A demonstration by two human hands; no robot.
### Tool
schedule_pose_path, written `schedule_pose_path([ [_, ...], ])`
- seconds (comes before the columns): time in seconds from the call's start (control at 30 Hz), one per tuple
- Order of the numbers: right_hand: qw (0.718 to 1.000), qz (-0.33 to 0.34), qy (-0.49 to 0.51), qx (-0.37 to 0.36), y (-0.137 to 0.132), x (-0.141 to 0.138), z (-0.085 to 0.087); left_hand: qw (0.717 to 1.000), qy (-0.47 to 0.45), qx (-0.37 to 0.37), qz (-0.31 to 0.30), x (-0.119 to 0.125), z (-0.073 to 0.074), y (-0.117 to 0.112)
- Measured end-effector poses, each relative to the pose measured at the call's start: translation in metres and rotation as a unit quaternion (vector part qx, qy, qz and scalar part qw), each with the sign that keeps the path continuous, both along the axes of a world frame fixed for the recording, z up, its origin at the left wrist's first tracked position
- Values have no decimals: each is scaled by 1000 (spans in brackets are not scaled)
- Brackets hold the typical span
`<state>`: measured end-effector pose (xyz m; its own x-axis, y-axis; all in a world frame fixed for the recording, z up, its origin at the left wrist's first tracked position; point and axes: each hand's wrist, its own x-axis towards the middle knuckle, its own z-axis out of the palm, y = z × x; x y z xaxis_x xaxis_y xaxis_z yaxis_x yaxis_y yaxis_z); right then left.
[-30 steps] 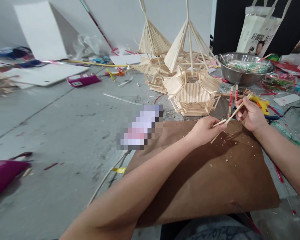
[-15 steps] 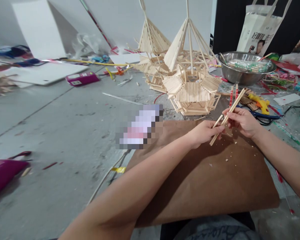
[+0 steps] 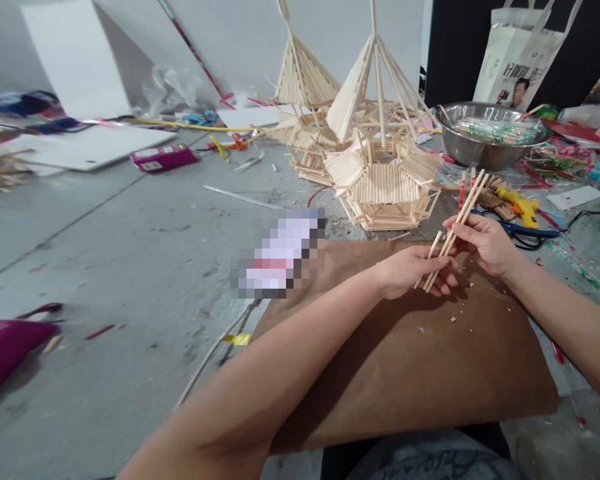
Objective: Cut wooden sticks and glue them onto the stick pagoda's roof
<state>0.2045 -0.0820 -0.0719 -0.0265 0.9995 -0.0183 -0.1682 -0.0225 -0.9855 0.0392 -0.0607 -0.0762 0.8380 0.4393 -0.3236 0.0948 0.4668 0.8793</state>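
Observation:
Pale wooden chopsticks (image 3: 471,205) slant upward between my hands, over the brown sheet (image 3: 405,373). Around their lower part, my left hand (image 3: 416,272) is closed with the thumb on top. It also pinches a shorter wooden stick (image 3: 435,245) standing beside them. My right hand (image 3: 483,241) grips the long ones higher up, thumb against them; its other fingertips are partly hidden. Just beyond the hands stands a pavilion model (image 3: 387,183) built of wooden sticks, its pointed roof partly covered.
A second stick model (image 3: 307,77) stands behind the first. At the right are a steel bowl (image 3: 495,157) of wrapped sticks and a yellow glue gun (image 3: 523,208). A blurred phone-like device (image 3: 283,253) with a cable lies left of my hands. Purple packages (image 3: 164,158) sit further left.
The chopsticks have tilted more upright, their tops shifting slightly left. The short stick now lies nearly parallel to them, and my left fingers have spread a little beneath.

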Motion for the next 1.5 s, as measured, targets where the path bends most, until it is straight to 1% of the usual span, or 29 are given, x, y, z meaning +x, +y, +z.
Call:
schedule_pose_path([
  [0.23, 1000, 19, 6, -1, 1, 3, -3, 999, -5, -32, -6, -1, 0, 1],
  [0.53, 1000, 17, -12, 13, -1, 0, -2, 1000, -3, -30, 0, 0, -2, 1],
  [0.57, 1000, 4, -12, 24, -1, 0, -2, 1000, -5, -27, 7, 0, -2, 1],
  [0.63, 997, -52, -7, 60, 1, 2, -1, 999, -9, -19, 40, 1, -1, 2],
  [0.73, 978, -162, 17, 132, 7, 9, 2, 992, -15, 2, 127, 4, -1, 3],
  [0.83, 952, -229, 8, 202, 12, 18, 4, 973, -14, 36, 227, 7, -3, 5],
  [0.9, 933, -258, -44, 246, 15, 23, 4, 960, -9, 59, 274, 8, -5, 6],
  [0.93, 922, -268, -87, 267, 15, 25, 3, 956, -7, 71, 284, 8, -5, 7],
  [1.0, 887, -272, -214, 307, 17, 30, -3, 959, -6, 91, 269, 7, -5, 6],
  [1.03, 861, -260, -295, 322, 18, 32, -7, 964, -8, 97, 249, 7, -5, 5],
  [1.1, 796, -209, -464, 329, 20, 37, -16, 974, -17, 94, 205, 6, -2, 4],
  [1.17, 729, -142, -602, 293, 23, 41, -25, 983, -31, 74, 163, 4, 0, 2],
  [1.2, 704, -114, -649, 266, 24, 42, -29, 987, -38, 64, 146, 3, 1, 2],
  [1.23, 688, -95, -678, 241, 24, 43, -31, 989, -45, 56, 131, 3, 1, 2],
  [1.27, 681, -88, -691, 225, 24, 43, -32, 990, -51, 52, 117, 2, 1, 2],
  [1.3, 686, -90, -687, 223, 24, 42, -31, 991, -55, 50, 107, 2, 0, 2],
  [1.33, 702, -99, -666, 232, 22, 41, -28, 992, -58, 52, 98, 1, 0, 2],
  [1.37, 728, -106, -631, 248, 20, 38, -24, 993, -58, 54, 90, 1, -1, 2],
  [1.43, 796, -99, -530, 276, 15, 30, -15, 994, -52, 59, 71, 1, -2, 2],
  [1.5, 865, -55, -422, 265, 7, 19, -6, 996, -43, 65, 53, 1, -2, 1],
])
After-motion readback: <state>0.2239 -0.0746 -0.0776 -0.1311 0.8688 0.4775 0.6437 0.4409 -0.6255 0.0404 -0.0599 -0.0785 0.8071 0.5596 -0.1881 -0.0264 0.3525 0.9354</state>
